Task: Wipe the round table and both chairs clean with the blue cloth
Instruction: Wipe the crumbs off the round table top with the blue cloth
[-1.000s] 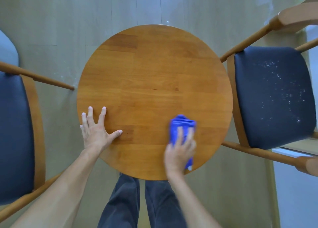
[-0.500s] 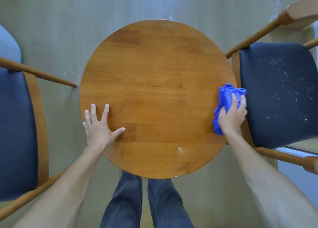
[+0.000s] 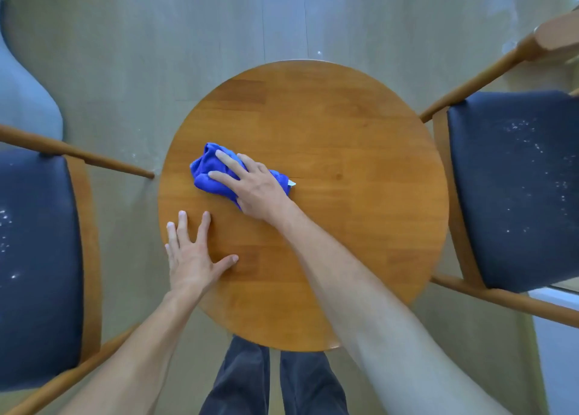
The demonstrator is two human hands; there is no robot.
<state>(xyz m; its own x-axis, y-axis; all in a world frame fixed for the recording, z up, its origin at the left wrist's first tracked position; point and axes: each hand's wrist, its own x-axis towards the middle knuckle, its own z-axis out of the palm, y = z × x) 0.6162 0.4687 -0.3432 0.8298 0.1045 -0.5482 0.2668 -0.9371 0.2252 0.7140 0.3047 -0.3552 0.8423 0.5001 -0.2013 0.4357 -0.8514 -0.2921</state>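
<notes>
On the round table (image 3: pixel 344 151), left hand (image 3: pixel 191 258) is lying flat, fingers spread; right hand (image 3: pixel 253 186) is pressing the blue cloth (image 3: pixel 208 171) with straight fingers, now left-centre, moved from the right edge; its white tag (image 3: pixel 291 182) is unreadable.

No readable text anywhere (the blue cloth (image 3: pixel 210 176) shows a small white tag, blank).

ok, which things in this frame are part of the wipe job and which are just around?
Part of the job:
blue cloth, under the right hand
round table, left hand resting flat on it
left chair, white specks on seat
right chair, white specks on seat

Just around:
floor
pale blue shape at far left
</notes>
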